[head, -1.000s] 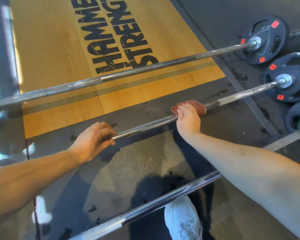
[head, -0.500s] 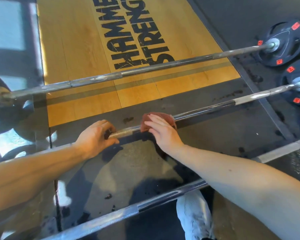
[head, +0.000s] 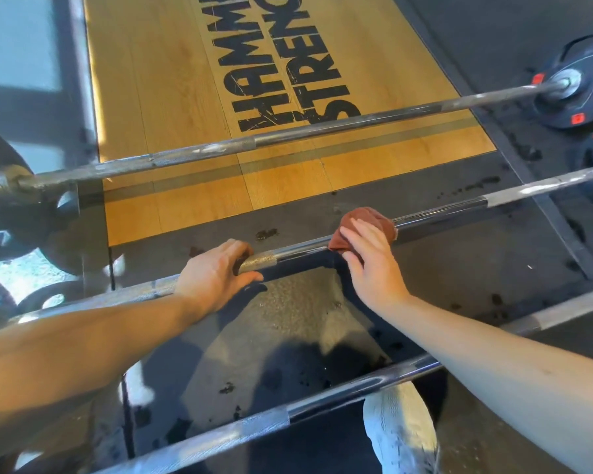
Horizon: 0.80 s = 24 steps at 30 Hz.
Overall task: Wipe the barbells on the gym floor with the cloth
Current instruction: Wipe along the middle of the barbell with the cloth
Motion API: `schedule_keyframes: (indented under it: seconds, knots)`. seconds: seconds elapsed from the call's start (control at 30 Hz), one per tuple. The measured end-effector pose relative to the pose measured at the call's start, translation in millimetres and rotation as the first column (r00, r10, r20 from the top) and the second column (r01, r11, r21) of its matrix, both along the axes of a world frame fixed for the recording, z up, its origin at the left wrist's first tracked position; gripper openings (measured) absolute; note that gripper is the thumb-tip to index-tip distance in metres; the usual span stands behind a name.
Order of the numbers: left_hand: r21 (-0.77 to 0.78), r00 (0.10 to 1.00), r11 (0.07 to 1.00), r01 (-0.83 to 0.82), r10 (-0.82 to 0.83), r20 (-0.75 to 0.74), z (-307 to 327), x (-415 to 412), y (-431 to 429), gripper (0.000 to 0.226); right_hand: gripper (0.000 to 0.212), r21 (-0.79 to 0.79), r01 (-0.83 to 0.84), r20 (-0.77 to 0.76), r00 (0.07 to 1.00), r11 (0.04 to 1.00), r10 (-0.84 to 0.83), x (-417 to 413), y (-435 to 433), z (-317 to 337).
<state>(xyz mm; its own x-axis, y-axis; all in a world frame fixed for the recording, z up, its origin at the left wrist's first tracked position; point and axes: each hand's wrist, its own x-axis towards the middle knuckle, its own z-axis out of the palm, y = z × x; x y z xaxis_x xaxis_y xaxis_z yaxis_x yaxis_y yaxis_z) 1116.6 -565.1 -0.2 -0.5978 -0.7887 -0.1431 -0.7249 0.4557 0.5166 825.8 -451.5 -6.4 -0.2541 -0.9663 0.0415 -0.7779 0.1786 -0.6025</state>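
Hard sun, glare on middle barbell (edges bowed, blurred)

Far bar across platform; mid bar nearer, on mat, cloth on it; near bar nearest; plate far R.
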Motion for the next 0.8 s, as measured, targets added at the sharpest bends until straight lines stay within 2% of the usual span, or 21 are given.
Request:
schedule_keyframes:
  seconds: [0.2,0.3,0.37,0.4,0.5,0.57,0.6,0.7,0.8]
  knots:
    - [0.046,0.999,0.999,0.009,-0.007,-0.052,-2.6,2.3,-4.3,0.034,0.045,0.043,0.012,0.040,0.999,0.999,-0.014,11.7,-10.2,4.0]
    - [0.143,0.998,0.989,-0.047,0.051,-0.022,-3.1,-0.2,-10.2,0.031,0.046,0.053,0.022,0.062,0.998,0.998,-0.025,8.4,-13.2,8.6]
    - [0.269,0.996,0.959,-0.086,0.092,-0.009,-2.0,-3.8,-17.9,0.030,0.045,0.040,0.022,0.062,0.998,0.999,-0.024,6.2,-13.3,11.0]
    - [0.384,0.991,0.918,-0.100,0.126,-0.044,-2.1,-5.2,-23.8,0.031,0.044,0.027,0.020,0.056,0.998,0.999,-0.022,4.5,-13.6,11.8]
    - [0.740,0.973,0.673,-0.011,0.178,-0.148,5.7,-7.7,-44.6,0.046,0.043,0.017,0.022,0.031,0.999,1.000,-0.022,-0.5,-14.4,12.3]
    - [0.828,0.977,0.558,0.058,0.136,-0.161,10.1,-6.2,-51.4,0.061,0.046,0.041,0.032,-0.003,0.999,0.999,-0.032,-2.5,-14.2,9.2]
    - [0.835,0.979,0.545,0.068,0.125,-0.162,10.8,-5.6,-52.7,0.064,0.048,0.045,0.047,-0.027,0.999,0.998,-0.045,-0.1,-13.9,6.1]
    - [0.806,0.987,0.592,0.018,0.119,-0.110,12.3,-8.0,-51.0,0.063,0.048,-0.021,0.022,-0.090,0.996,1.000,-0.024,34.2,-14.6,-5.9]
    - [0.626,0.997,0.780,-0.023,0.064,-0.044,10.5,-11.4,-43.0,0.041,0.044,-0.065,-0.202,-0.044,0.979,0.977,0.199,82.6,-21.7,-13.9]
